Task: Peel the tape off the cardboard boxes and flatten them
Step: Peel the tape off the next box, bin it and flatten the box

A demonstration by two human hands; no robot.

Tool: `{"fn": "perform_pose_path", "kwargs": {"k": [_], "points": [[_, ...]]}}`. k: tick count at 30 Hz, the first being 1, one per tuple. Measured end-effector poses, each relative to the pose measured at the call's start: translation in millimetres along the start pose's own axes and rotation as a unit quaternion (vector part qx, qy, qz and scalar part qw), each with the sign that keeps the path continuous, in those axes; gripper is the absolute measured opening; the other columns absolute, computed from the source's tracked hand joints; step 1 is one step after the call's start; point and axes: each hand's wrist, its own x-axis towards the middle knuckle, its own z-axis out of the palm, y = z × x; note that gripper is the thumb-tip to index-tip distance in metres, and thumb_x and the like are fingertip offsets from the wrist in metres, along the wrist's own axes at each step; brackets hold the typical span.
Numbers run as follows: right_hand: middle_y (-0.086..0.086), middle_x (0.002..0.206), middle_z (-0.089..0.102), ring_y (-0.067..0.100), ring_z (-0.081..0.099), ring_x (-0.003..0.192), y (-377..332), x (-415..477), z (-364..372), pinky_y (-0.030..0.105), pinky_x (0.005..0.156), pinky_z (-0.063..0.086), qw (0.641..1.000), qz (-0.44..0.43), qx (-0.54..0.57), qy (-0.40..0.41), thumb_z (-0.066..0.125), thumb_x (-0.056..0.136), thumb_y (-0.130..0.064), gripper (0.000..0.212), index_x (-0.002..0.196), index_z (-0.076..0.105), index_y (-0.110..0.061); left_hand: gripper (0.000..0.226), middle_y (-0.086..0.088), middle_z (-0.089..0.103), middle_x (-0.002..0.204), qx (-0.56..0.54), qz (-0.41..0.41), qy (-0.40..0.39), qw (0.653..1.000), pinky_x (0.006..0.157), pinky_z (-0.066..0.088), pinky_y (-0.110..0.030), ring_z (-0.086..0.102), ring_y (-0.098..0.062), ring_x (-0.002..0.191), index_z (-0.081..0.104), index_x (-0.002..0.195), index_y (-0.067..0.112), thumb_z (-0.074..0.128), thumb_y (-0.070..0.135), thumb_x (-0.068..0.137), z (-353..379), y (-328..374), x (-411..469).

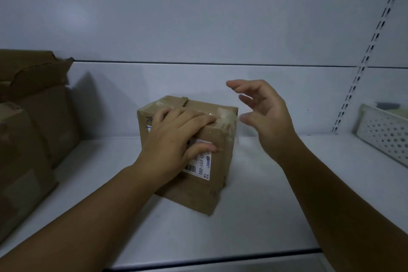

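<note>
1. I see a white shelf board (265,216) filling the lower half of my view, smooth and matte.
2. Its front lip (220,259) shows as a dark line near the bottom.
3. Behind it rises a plain pale back panel (198,17), crossed by a thin dark horizontal seam (220,64).
4. On the right a slotted metal upright (371,51) runs up the panel, tilted by my wide lens.
5. A white perforated tray (384,134) sits on the shelf at the far right, partly cut off.
6. The light is dim and bluish, with soft shadows on the panel.

box (205,185) mid-shelf (276,216), stacked boxes (28,130) left, basket (384,134) right
</note>
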Motion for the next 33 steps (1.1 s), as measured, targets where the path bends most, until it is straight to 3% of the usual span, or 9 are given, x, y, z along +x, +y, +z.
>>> {"fn": "perform_pose_path", "kwargs": {"k": [2,4,7,13,17,22,26,29,33], "points": [[0.002,0.118,0.057,0.015,0.053,0.116,-5,-13,3,0.033,0.099,0.044,0.981,-0.145,-0.124,-0.031,0.067,0.075,-0.021,0.024,0.097,0.056,-0.018,0.045,0.008,0.066,0.104,-0.021,-0.015,0.005,1.000,0.089,0.019,-0.024,0.046,-0.005,0.100,0.066,0.107,0.021,0.047,0.053,0.082,1,1,2],[0.008,0.116,0.058,0.018,0.054,0.111,0,-25,4,0.028,0.092,0.045,0.938,-0.237,-0.243,-0.067,0.073,0.074,-0.031,0.028,0.092,0.064,-0.012,0.041,0.014,0.064,0.101,-0.045,-0.035,0.002,0.998,0.089,0.017,-0.018,0.042,0.002,0.097,0.065,0.106,0.028,0.046,0.055,0.081,0,1,3],[0.014,0.115,0.061,0.025,0.056,0.108,10,-35,5,0.032,0.087,0.047,0.905,-0.238,-0.343,-0.084,0.076,0.072,-0.021,0.018,0.083,0.070,-0.007,0.041,0.021,0.057,0.106,-0.070,-0.036,-0.017,0.997,0.095,0.009,-0.010,0.037,0.008,0.100,0.060,0.113,0.035,0.047,0.055,0.079,-2,1,3],[0.014,0.111,0.064,0.024,0.056,0.102,16,-42,16,0.024,0.084,0.045,0.898,-0.219,-0.380,-0.020,0.067,0.081,-0.017,0.011,0.080,0.069,-0.007,0.041,0.018,0.054,0.112,-0.156,-0.044,-0.050,0.985,0.104,0.017,-0.030,0.041,0.004,0.109,0.046,0.116,0.041,0.039,0.044,0.075,-10,0,-2],[0.018,0.109,0.063,0.022,0.053,0.102,13,-46,25,0.022,0.082,0.044,0.895,-0.210,-0.394,0.013,0.054,0.087,-0.017,0.021,0.077,0.066,-0.003,0.060,0.017,0.054,0.119,-0.116,-0.046,-0.049,0.991,0.105,0.015,-0.030,0.042,-0.001,0.114,0.052,0.122,0.031,0.047,0.034,0.063,-8,1,-1],[0.022,0.106,0.063,0.023,0.049,0.104,12,-46,25,0.028,0.089,0.042,0.898,-0.240,-0.365,0.043,0.048,0.090,-0.016,0.029,0.073,0.064,0.001,0.069,0.011,0.053,0.121,-0.060,-0.016,-0.039,0.997,0.104,0.001,-0.013,0.036,-0.002,0.113,0.047,0.128,0.027,0.063,0.036,0.062,0,2,-1],[0.024,0.103,0.064,0.023,0.049,0.103,12,-48,25,0.031,0.087,0.045,0.901,-0.253,-0.346,0.067,0.040,0.096,-0.026,0.044,0.072,0.064,0.003,0.065,0.013,0.053,0.117,-0.066,-0.002,-0.038,0.997,0.103,0.011,-0.023,0.040,-0.007,0.113,0.046,0.124,0.029,0.059,0.047,0.063,-1,6,1],[0.014,0.105,0.060,0.021,0.049,0.101,11,-49,22,0.032,0.086,0.044,0.906,-0.259,-0.324,0.080,0.044,0.094,-0.023,0.034,0.075,0.062,-0.001,0.064,0.013,0.053,0.116,-0.069,0.003,-0.051,0.996,0.101,0.014,-0.025,0.041,-0.007,0.113,0.048,0.122,0.028,0.059,0.049,0.063,-1,10,0],[0.007,0.105,0.049,0.010,0.048,0.101,3,-52,14,0.015,0.091,0.038,0.923,-0.258,-0.244,0.149,0.045,0.090,-0.013,0.006,0.085,0.046,-0.011,0.065,0.018,0.051,0.116,-0.055,0.010,-0.056,0.997,0.097,0.015,-0.027,0.041,-0.007,0.114,0.051,0.118,0.027,0.061,0.058,0.061,1,15,-2]]}}
